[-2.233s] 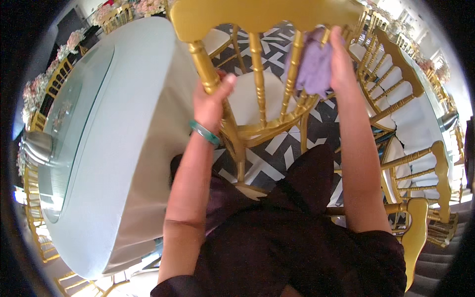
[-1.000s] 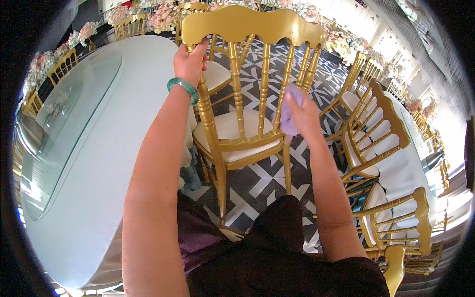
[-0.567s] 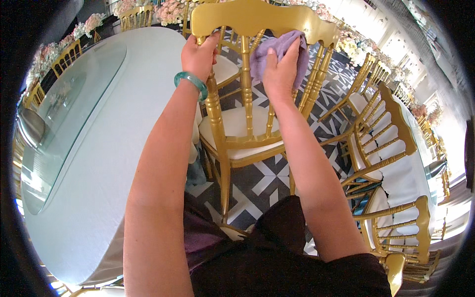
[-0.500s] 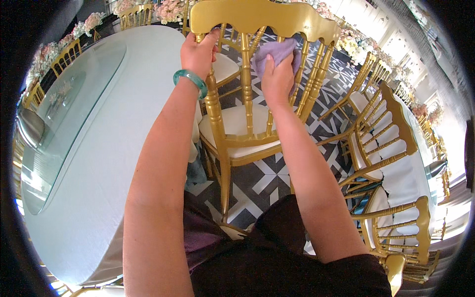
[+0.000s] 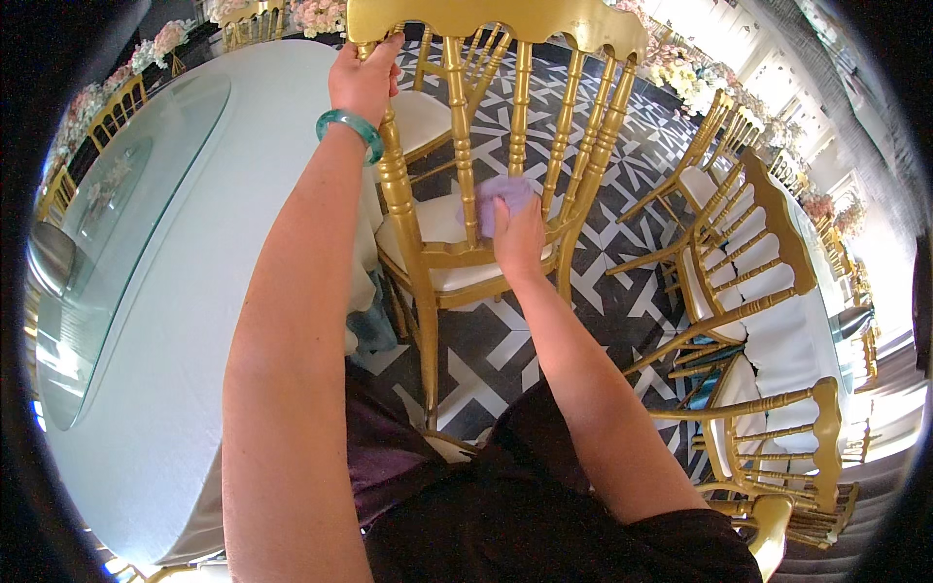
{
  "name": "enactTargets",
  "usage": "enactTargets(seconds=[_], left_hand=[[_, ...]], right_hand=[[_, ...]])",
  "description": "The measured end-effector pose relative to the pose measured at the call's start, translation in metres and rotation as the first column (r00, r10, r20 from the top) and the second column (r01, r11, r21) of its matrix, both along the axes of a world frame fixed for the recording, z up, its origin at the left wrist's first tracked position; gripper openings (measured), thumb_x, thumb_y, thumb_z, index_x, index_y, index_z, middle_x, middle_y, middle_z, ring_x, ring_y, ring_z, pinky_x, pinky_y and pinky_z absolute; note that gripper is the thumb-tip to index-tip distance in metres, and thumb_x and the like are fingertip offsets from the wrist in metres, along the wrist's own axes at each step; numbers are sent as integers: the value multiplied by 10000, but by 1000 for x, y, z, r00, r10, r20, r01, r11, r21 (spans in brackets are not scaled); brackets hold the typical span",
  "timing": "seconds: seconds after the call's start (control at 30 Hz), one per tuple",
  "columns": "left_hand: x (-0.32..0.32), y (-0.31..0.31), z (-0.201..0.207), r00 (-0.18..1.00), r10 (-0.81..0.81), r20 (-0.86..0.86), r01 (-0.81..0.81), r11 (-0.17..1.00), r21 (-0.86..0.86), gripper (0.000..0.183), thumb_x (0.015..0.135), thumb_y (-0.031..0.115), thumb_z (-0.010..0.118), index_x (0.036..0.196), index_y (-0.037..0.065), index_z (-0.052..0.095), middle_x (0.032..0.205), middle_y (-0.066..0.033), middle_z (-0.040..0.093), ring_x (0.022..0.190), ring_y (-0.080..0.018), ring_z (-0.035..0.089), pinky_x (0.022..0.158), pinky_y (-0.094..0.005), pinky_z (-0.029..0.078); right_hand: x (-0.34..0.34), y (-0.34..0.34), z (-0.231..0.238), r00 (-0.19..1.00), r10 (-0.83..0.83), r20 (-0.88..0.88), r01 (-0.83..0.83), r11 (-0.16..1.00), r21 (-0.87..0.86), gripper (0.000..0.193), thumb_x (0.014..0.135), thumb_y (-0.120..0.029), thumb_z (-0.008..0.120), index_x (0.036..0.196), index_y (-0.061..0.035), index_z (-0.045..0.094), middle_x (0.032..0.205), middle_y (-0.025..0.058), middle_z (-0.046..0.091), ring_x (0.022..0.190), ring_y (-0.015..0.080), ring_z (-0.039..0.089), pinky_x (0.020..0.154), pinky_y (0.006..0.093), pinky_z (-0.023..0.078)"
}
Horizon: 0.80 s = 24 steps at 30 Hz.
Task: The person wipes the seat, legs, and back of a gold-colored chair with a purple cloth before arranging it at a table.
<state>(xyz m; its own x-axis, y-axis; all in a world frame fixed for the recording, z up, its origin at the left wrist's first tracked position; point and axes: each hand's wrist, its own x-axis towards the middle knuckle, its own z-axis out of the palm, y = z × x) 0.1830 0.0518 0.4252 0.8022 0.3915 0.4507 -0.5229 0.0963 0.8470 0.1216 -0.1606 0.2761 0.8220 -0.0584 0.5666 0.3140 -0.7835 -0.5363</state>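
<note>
A gold chair (image 5: 457, 253) with a spindle back and a white seat cushion stands right in front of me. My left hand (image 5: 363, 78), with a green bangle (image 5: 348, 126) on the wrist, grips the top left corner of the chair's back. My right hand (image 5: 517, 233) presses a lilac cloth (image 5: 501, 197) against the lower part of the back spindles, just above the seat rail.
A large round table with a pale blue cloth (image 5: 194, 282) and a glass turntable (image 5: 117, 223) lies to my left. More gold chairs (image 5: 748, 243) stand at another white-clothed table on the right. The floor (image 5: 496, 350) is black and white patterned. Flowers line the far edge.
My right hand has slid the lilac cloth down the chair back, from the top rail to just above the seat. My left hand keeps its hold on the chair's top corner.
</note>
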Motion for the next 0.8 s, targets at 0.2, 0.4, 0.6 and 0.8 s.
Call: enactTargets(seconds=[0.2,0.4,0.6,0.8], left_hand=[[-8,-5,1,1000,-20,-3,20,1000,-15,250,786,238,685,850,41,547,610,-10,528,461,-67,452,441,-226,384],[-18,-9,3,1000,-15,6,15,1000,-7,248,800,253,676,824,49,537,615,4,520,483,-65,452,455,-229,391],[-26,-6,4,1000,-18,-15,18,1000,1,249,792,233,681,854,38,539,630,-15,528,490,-70,462,444,-227,393],[-22,-9,0,1000,-23,5,23,1000,6,270,801,263,669,861,26,555,651,-15,542,512,-80,471,474,-232,395]], right_hand=[[-16,-13,-24,992,-45,-116,48,999,24,417,827,-211,592,1138,30,453,1033,238,552,989,415,527,850,457,420],[-12,-31,25,984,178,16,-176,959,223,316,891,-220,499,1129,-12,515,1038,209,587,984,363,562,839,386,431],[33,-3,149,942,273,195,-317,914,255,284,892,-230,512,1081,-23,556,1020,161,624,939,289,602,804,366,448],[58,14,124,925,150,349,-259,921,290,365,862,-244,538,1106,21,475,1021,260,589,974,408,563,838,440,432]])
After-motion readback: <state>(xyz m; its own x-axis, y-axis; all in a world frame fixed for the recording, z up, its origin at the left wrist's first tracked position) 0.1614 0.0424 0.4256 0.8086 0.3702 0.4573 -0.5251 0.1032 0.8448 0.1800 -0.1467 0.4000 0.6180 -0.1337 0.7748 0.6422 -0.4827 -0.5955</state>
